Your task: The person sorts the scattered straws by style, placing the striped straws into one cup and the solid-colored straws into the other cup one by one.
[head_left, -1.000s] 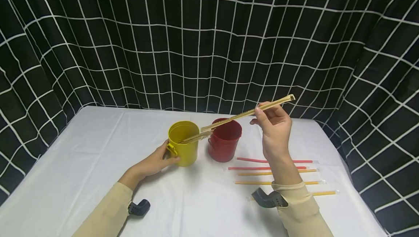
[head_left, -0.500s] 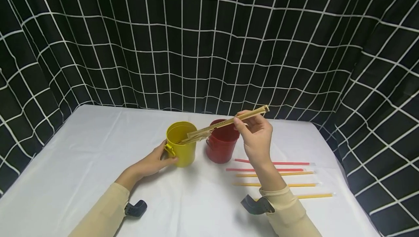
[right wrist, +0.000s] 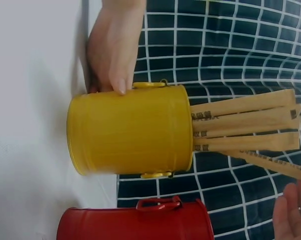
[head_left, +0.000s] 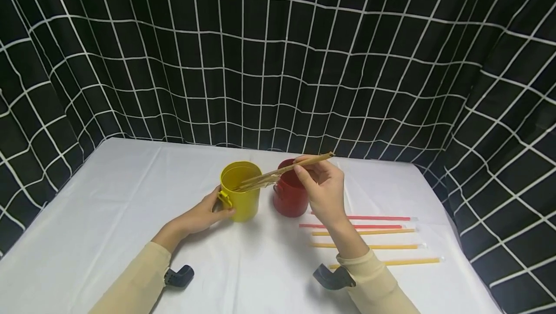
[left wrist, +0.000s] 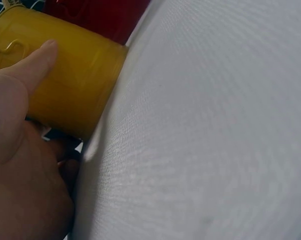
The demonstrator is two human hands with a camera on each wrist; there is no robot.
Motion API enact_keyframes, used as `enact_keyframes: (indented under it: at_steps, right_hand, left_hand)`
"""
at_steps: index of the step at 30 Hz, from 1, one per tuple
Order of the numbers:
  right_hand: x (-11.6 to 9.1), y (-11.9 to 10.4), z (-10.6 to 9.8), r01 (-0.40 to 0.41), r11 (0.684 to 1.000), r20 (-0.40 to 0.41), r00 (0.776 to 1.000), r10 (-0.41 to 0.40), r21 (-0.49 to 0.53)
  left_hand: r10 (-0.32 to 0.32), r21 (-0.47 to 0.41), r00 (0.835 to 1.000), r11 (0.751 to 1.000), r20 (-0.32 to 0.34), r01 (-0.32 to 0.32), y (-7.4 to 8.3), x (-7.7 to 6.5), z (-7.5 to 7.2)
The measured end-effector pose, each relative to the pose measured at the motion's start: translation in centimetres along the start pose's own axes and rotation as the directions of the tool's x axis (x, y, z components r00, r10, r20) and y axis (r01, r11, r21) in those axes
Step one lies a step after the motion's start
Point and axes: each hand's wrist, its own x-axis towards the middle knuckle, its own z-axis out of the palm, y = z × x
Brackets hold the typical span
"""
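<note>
Over the white table (head_left: 108,198), your right hand (head_left: 326,189) pinches a wrapped stick (head_left: 284,169), its lower end at the mouth of the yellow bucket (head_left: 246,204), which your left hand (head_left: 207,215) grips.

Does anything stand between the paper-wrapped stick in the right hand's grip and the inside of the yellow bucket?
Nothing visible blocks it: the paper-wrapped stick has its lower end at the mouth of the yellow bucket. Other wrapped sticks share that opening and might crowd it slightly.
</note>
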Motion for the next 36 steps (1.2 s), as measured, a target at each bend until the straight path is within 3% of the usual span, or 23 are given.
enact_keyframes:
  at_steps: [5,10,17,23,28,36]
  right_hand:
    - [-0.3,0.1,0.1,0.023,0.999,0.017,1.0,-0.023,-0.033]
    - [-0.1,0.2,0.1,0.029,1.0,0.1,0.995,-0.029,0.006]
    - [0.0,0.0,0.4,-0.03,0.999,0.261,0.965,0.019,0.039]
    - [-0.5,0.3,0.6,-0.053,0.998,0.314,0.947,0.065,-0.046]
    - [-0.7,0.4,0.7,-0.083,0.995,0.336,0.937,0.095,-0.048]
    - [-0.9,0.7,0.9,-0.15,0.986,0.411,0.896,0.168,-0.074]
  left_hand:
    - [-0.022,-0.007,1.0,1.0,0.008,0.022,-0.1,-0.2,0.2]
    - [0.013,-0.017,1.0,1.0,0.002,-0.013,0.0,0.0,0.1]
    - [0.011,-0.016,1.0,1.0,0.002,-0.011,0.7,0.2,-0.4]
    - [-0.026,-0.014,1.0,1.0,-0.007,0.026,0.6,-0.1,-0.1]
    - [0.005,-0.026,1.0,1.0,-0.004,-0.005,0.0,0.1,0.1]
    - [0.034,-0.031,0.999,0.999,0.006,-0.034,-0.3,0.2,0.0]
